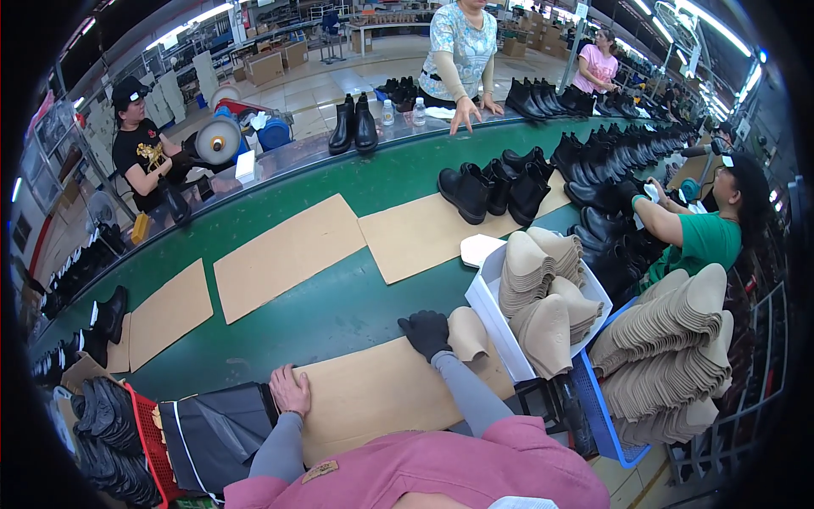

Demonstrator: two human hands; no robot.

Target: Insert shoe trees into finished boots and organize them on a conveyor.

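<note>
My left hand (pixel 290 391), bare, lies with fingers stretched out on the left end of a brown cardboard sheet (pixel 365 394) in front of me. It is beside a stack of dark sheets (pixel 216 433) tied with a white band. At the cardboard's far edge rests my right hand (pixel 426 333) in a black glove, its fingers slightly bent and no object visible in it. Just right of the glove, a curved beige insert (pixel 467 333) sits on the cardboard. A white bin (pixel 500 339) with nested stacks of similar inserts (pixel 543 335) stands to the right.
A green conveyor belt (pixel 297 305) carries cardboard sheets (pixel 288 254) and black boots (pixel 465 192). A blue crate (pixel 606 407) of inserts stands at right, a red basket (pixel 148 441) at left. A co-worker in green (pixel 708 242) handles boots; other people stand across the belt.
</note>
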